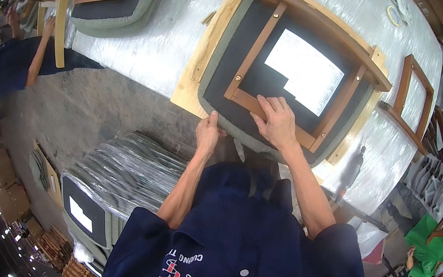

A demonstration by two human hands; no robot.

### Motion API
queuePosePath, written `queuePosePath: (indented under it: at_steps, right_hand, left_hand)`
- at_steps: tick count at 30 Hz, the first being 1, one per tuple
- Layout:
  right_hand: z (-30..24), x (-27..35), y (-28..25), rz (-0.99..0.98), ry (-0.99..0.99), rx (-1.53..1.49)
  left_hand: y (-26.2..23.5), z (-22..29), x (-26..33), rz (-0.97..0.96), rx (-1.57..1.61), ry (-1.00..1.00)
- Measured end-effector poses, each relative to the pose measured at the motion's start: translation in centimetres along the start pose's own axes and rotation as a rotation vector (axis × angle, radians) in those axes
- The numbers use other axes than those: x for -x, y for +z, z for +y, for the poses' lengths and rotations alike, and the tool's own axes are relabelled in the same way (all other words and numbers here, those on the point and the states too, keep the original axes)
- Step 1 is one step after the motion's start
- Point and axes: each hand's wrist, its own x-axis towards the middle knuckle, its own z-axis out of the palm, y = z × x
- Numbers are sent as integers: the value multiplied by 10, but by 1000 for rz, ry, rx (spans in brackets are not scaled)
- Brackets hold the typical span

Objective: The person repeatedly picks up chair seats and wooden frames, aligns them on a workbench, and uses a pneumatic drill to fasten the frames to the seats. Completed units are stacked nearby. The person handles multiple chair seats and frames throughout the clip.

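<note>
An upholstered chair seat (239, 39) with a black underside and grey-green edge lies upside down on a pale wooden jig board (190, 87). A brown wooden frame (255, 50) with bolts in its side rails rests on it, around a white printed sheet (305, 65). My left hand (209, 135) is closed at the seat's near left edge, thumb on top and fingers mostly hidden below. My right hand (279, 125) curls over the frame's near rail, fingertips inside the frame and thumb on the near side.
Another seat with a frame (138, 8) lies at the left of the plastic-covered table (160, 50). A loose brown frame (416, 101) stands right, below a tape roll (393, 16). Wrapped seats (127, 165) are stacked lower left. A co-worker (17, 61) handles a pale chair frame at far left.
</note>
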Motion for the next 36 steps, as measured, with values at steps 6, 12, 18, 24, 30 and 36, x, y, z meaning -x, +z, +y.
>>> queuePosePath:
  at_steps: [6,12,18,24,30,36]
  right_hand:
    - [-19,20,-14,184,46,77]
    - [-15,17,14,143,-30,145]
    - [-8,26,20,206,21,193]
    - [-24,11,11,182,117,94]
    - [0,119,-12,683,542,193]
    - [132,327,-10,1871,1725,-1089]
  left_hand:
    - [-7,-6,5,-136,71,-75]
    - [-18,-1,-3,-235,-86,-93]
    - [-26,4,-7,-272,-158,-98]
    - [-33,-1,-21,-316,-161,-66]
    - [-46,36,-23,-387,-548,-5]
    - [-39,74,21,-254,-848,471]
